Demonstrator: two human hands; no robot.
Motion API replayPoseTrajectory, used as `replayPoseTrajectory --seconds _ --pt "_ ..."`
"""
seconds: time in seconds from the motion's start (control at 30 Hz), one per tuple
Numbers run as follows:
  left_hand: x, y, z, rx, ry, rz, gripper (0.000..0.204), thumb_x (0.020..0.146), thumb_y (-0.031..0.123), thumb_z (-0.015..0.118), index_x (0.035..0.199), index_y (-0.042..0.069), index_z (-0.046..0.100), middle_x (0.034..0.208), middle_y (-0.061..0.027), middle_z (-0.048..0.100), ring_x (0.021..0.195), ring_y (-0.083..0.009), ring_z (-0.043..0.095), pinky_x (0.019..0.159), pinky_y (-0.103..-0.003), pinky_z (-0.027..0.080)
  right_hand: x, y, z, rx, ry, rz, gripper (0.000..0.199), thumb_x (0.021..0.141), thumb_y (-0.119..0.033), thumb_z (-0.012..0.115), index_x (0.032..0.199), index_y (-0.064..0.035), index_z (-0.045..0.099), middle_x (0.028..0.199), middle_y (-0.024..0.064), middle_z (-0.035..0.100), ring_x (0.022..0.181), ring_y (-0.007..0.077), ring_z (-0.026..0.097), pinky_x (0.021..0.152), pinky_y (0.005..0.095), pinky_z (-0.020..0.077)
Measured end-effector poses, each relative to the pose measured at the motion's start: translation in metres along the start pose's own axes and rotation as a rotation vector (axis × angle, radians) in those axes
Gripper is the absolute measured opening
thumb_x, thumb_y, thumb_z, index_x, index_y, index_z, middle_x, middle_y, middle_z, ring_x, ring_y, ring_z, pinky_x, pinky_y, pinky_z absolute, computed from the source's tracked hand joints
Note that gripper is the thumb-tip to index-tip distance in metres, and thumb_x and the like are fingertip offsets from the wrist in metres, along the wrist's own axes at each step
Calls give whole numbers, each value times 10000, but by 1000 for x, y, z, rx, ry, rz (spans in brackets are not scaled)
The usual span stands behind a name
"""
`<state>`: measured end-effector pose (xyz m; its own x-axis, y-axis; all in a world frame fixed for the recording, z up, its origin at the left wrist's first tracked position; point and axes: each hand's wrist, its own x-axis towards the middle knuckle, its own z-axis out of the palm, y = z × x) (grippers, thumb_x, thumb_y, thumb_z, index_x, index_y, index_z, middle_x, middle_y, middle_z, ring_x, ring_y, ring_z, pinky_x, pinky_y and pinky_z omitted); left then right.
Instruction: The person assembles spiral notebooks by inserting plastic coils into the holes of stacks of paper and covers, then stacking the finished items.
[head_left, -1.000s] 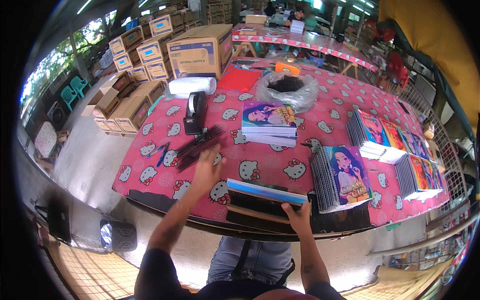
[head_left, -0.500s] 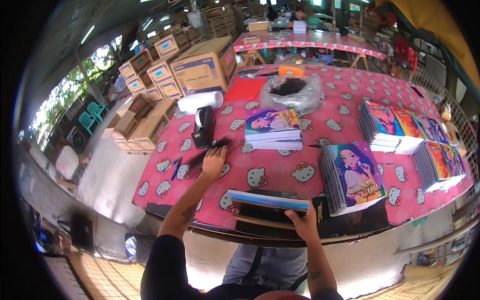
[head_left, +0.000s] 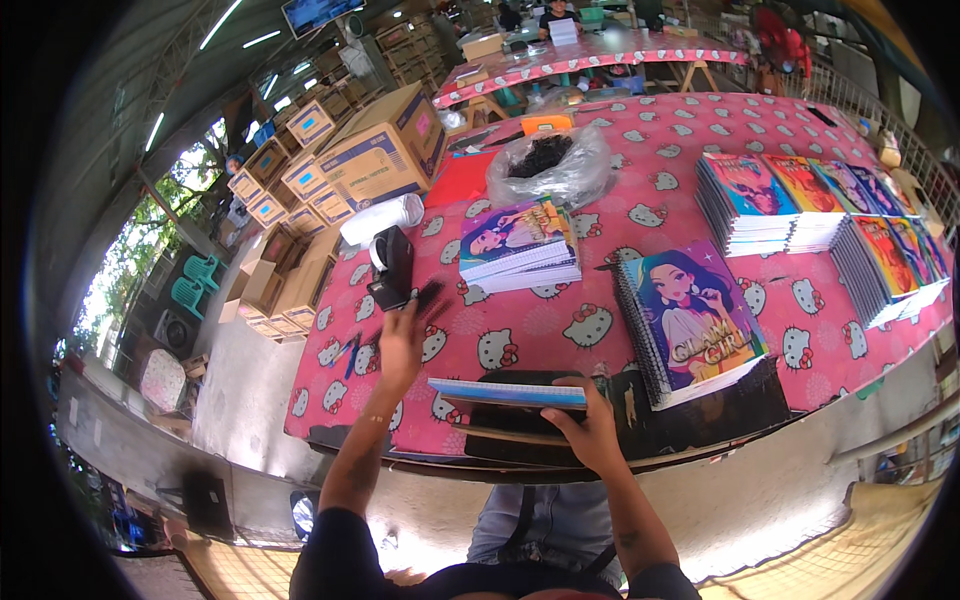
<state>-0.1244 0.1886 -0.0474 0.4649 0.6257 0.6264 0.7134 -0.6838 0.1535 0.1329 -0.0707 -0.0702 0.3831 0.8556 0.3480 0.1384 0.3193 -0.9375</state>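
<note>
My right hand (head_left: 585, 425) grips the right end of an unbound notebook (head_left: 505, 392), a thin sheaf of pages with a blue edge, tilted above a black board at the table's near edge. Farther left, my left hand (head_left: 400, 345) reaches to a heap of thin black binding coils (head_left: 430, 302) just in front of a black tape dispenser (head_left: 392, 265). Its fingertips are drawn together there; what they hold, if anything, is too small to make out. To the right of my right hand lies a stack of spiral notebooks (head_left: 690, 325) with a purple illustrated cover.
A stack of unbound notebooks (head_left: 520, 245) sits mid-table, with a clear plastic bag (head_left: 590, 175) of black coils behind it. Finished spiral notebooks (head_left: 745, 190) stand in piles at right. Cardboard boxes (head_left: 385, 150) rise at the far left. Pens (head_left: 345, 350) lie beside my left forearm.
My left hand has shifted from lying over the coils to their edge nearest the tape dispenser, its fingers closer together. My right hand keeps hold of the unbound notebook. The view has turned slightly.
</note>
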Motion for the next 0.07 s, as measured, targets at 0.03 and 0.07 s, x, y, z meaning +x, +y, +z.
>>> replayPoseTrajectory --seconds 0.03,0.07 --pt "-6 4 -9 -102 14 -150 405 944 105 653 1341 56 588 966 -136 612 861 -291 635 711 -385 559 0 -2 -1 -44 21 -13 432 861 -138 791 1227 -30 589 1122 156 687 1004 279 681 876 361 512" --pt "-6 5 -8 -101 5 -143 405 944 105 653 1341 56 588 966 -136 612 861 -291 635 711 -385 559 -1 -3 0 -85 43 -22 443 863 -143 789 1241 -32 585 1144 161 680 1017 287 676 888 367 508"
